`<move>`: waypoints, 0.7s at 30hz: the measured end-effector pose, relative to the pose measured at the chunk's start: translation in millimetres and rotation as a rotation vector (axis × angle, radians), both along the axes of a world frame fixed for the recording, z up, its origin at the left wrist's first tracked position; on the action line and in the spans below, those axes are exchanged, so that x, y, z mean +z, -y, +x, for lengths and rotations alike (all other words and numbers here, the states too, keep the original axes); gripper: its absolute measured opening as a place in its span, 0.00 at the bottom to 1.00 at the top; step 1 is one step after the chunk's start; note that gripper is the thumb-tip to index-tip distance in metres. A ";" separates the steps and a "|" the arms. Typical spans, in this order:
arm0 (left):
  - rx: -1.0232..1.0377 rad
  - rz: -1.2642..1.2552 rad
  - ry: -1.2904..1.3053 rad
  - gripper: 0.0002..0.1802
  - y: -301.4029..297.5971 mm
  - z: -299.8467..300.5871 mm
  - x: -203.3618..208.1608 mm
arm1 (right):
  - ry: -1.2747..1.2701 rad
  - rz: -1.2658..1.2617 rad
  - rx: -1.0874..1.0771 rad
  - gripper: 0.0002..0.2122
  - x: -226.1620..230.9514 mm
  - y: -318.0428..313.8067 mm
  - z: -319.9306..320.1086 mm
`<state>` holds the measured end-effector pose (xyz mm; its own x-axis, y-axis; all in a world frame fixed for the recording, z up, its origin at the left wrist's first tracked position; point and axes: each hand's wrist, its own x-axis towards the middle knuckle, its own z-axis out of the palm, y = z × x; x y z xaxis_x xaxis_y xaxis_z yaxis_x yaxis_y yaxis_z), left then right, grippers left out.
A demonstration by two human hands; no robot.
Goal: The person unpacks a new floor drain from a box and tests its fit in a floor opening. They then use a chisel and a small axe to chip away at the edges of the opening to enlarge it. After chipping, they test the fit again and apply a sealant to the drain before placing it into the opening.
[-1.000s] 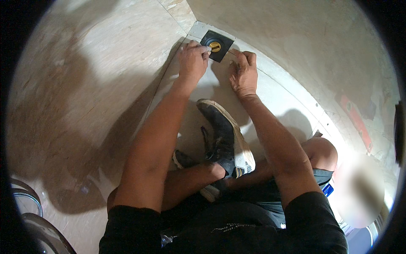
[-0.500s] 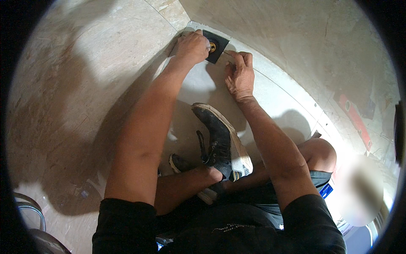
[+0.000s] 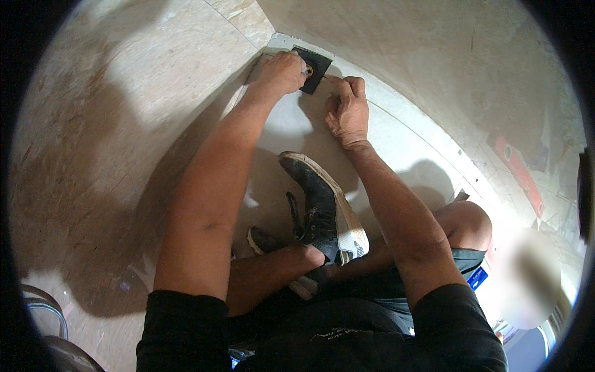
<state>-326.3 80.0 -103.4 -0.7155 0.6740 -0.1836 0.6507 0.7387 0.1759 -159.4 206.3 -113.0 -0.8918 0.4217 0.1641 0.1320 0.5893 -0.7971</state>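
A black square floor drain with a brass-coloured round centre lies near the corner where two walls meet the floor. Over its left side is my left hand, its fingers curled and closed at the drain; what they hold, if anything, is hidden. Just right of the drain, my right hand is closed in a pinch on a thin, stick-like tool. The tool's tip reaches to the drain's right edge, and its exact kind is too small to make out.
Beige wall tiles rise on the left, and another tiled wall runs along the right. My dark shoe rests on the pale floor between my forearms. A red level-like bar is at the right, with metal tubing at the lower left.
My left hand now covers more of the drain's brass-coloured centre. My right hand has shifted slightly left. The view itself has moved a little.
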 end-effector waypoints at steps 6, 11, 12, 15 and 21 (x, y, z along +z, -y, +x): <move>0.045 -0.025 -0.012 0.15 -4.1 8.1 7.1 | 0.033 0.030 0.000 0.19 -0.9 -0.7 1.1; 0.178 0.276 -0.029 0.17 0.5 2.9 -3.0 | 0.035 0.047 0.000 0.19 -3.1 -1.0 0.5; 0.207 0.336 -0.040 0.19 2.2 2.6 -6.0 | 0.029 0.057 -0.001 0.19 -2.0 -0.6 0.0; 0.196 0.330 -0.096 0.27 5.2 -2.5 -11.6 | 0.020 0.081 -0.002 0.19 0.2 1.1 -1.4; 0.240 0.130 -0.058 0.30 -5.4 -3.2 2.2 | 0.052 0.084 0.011 0.19 1.6 -0.4 0.3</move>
